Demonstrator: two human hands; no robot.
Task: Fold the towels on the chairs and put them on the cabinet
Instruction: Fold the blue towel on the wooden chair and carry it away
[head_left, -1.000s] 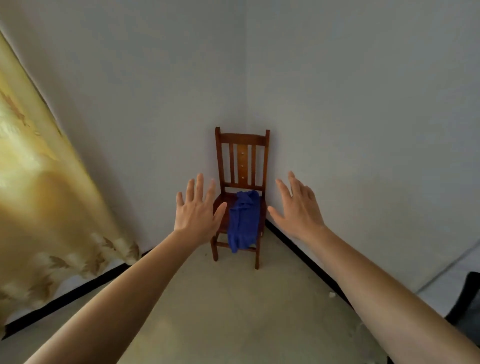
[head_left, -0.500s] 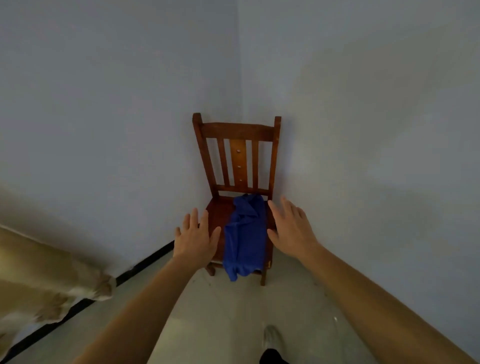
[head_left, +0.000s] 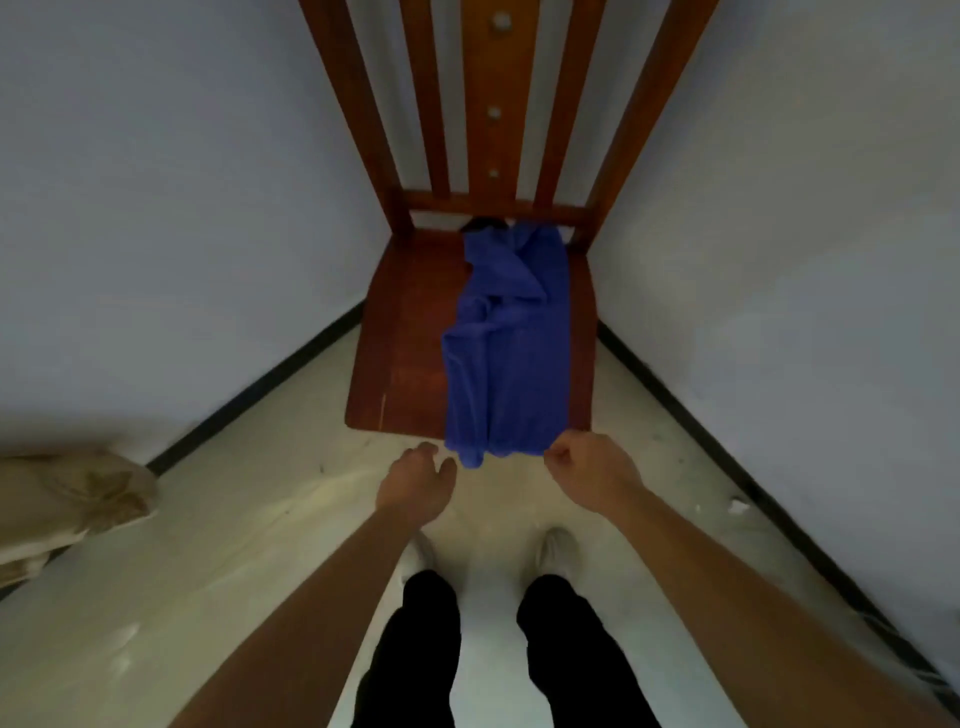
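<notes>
A crumpled blue towel (head_left: 506, 358) lies on the right half of a brown wooden chair (head_left: 400, 353), and its lower end hangs over the seat's front edge. My right hand (head_left: 589, 475) has curled fingers and pinches the towel's lower right corner. My left hand (head_left: 415, 483) is just left of the hanging lower left corner, fingers loosely curled, with nothing visibly in it. No cabinet is in view.
The chair stands in a corner between two pale walls with black skirting (head_left: 260, 384). The hem of a beige curtain (head_left: 67, 499) lies on the floor at the left. My feet in white shoes (head_left: 556, 551) stand right before the chair.
I have walked up to the chair, which now fills the view. Both hands dropped from spread open over the seat to the towel's hanging end, and the right one closed on its corner.
</notes>
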